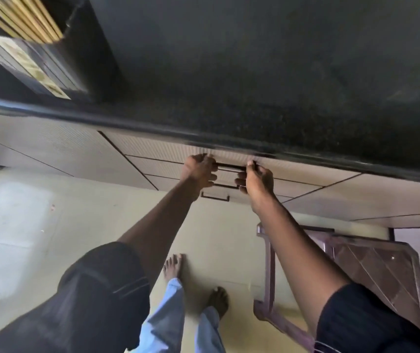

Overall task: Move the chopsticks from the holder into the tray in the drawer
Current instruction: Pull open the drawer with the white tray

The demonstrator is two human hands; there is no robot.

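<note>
We see both of the person's hands at the front of the top drawer (168, 151), just under the rounded edge of the dark stone counter (254, 72). The left hand (198, 170) has its fingers curled around the left end of the dark bar handle (230, 166), and the right hand (256, 180) has its thumb up at the right end of the same handle with the fingers bent beneath it, so both grips are clenched on that one bar, with a short bare stretch of it showing between them. The drawer front sits flush with the panels beside it, so nothing of its inside shows, and we cannot tell where the tray lies. Just below the two grips a second handle (225, 186) crosses between the fingers, and lower still a third handle (215, 197) hangs free of either hand. The chopsticks (34, 17) are well apart from the hands, far up and to the left of the left grip, a bundle of pale yellow sticks lying together in a dark holder (81, 29) that stands on the counter; motion blur softens them. Below and to the right of the right grip a brown plastic stool (372, 261) stands on the pale floor (76, 225), and under the arms we see the person's two bare feet and light trouser legs.
</note>
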